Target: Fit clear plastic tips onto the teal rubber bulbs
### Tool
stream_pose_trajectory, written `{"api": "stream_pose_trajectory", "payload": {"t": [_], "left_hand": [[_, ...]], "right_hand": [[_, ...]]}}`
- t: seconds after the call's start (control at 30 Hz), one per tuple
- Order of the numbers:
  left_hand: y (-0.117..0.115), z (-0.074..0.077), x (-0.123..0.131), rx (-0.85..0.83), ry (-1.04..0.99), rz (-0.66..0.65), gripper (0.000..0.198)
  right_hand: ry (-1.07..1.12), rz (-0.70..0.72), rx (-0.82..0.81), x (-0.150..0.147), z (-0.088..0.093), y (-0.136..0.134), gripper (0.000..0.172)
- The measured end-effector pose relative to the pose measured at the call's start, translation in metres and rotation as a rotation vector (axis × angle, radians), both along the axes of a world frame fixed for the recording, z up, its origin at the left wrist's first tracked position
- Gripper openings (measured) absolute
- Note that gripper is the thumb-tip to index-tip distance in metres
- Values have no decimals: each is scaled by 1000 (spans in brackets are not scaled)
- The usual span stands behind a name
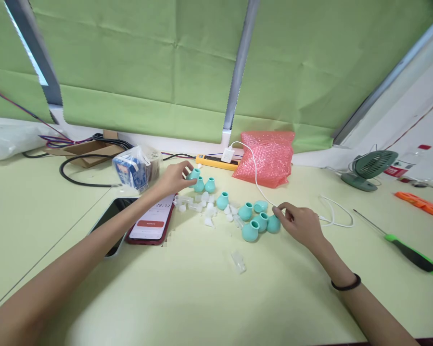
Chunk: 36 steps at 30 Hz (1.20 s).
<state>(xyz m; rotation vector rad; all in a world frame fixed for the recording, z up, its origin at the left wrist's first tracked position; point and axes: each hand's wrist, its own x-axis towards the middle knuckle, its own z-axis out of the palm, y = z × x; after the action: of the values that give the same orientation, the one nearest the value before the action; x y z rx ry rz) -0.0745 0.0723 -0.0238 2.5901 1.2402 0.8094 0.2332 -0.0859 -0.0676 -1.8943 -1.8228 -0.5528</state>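
While left hand (176,178), nearly closed, pinches leftmost teal pot (194,175), half-curled right hand (300,222) touches rightmost teal pot (273,225) on pale table (187,298), whether gripping, cannot tell; white pieces (210,210) between.

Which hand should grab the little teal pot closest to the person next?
Probably the right hand: it's at a nearby teal pot, close to the front-most teal pot. The left hand is farther away, at the far-left teal pot.

Left hand (173,179) grips teal pot (194,175); right hand (303,226) at second pot (273,224); white pieces (210,210) between.
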Motion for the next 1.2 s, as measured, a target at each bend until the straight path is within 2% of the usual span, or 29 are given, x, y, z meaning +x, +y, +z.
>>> {"api": "stream_pose_trajectory", "payload": {"t": [0.1, 0.17, 0.23, 0.33, 0.4, 0.47, 0.6, 0.7, 0.77, 0.83, 1.0, 1.1, 1.2], "left_hand": [[21, -16, -10, -72, 53, 50, 30], [30, -25, -15, -116, 102, 46, 29], [33, -30, -17, -130, 135, 38, 35], [32, -28, -20, -109, 166, 31, 51], [28, -22, -20, -87, 188, 22, 55], [22, -14, -19, -42, 192, 13, 52], [-3, 7, -7, 126, 164, -25, 40], [-30, 14, 5, 184, 230, -114, 29], [-46, 9, 12, 178, 423, -281, 23], [-57, -2, 18, 122, 581, -412, 19], [-58, -29, 29, 103, 614, -401, 16], [-55, -32, 32, 61, 593, -418, 15], [-54, -29, 32, 2, 558, -468, 18]], "right_hand": [[10, 66, 328, -2, 3, -3, 22], [1, 204, 505, -9, 5, -7, 13], [-7, 391, 562, -22, 5, -14, 11], [-34, 674, 493, -53, 2, -24, 11], [-107, 828, 306, -75, -2, -28, 10], [-158, 904, 105, -95, -6, -28, 13], [-117, 861, -178, -119, -15, -19, 36], [-42, 809, -318, -122, -21, -15, 39], [-12, 788, -375, -120, -24, -15, 36], [-2, 765, -416, -117, -25, -14, 36], [-10, 730, -537, -112, -25, -11, 43], [6, 718, -558, -110, -28, -10, 50], [22, 707, -544, -110, -31, -10, 54]]}}
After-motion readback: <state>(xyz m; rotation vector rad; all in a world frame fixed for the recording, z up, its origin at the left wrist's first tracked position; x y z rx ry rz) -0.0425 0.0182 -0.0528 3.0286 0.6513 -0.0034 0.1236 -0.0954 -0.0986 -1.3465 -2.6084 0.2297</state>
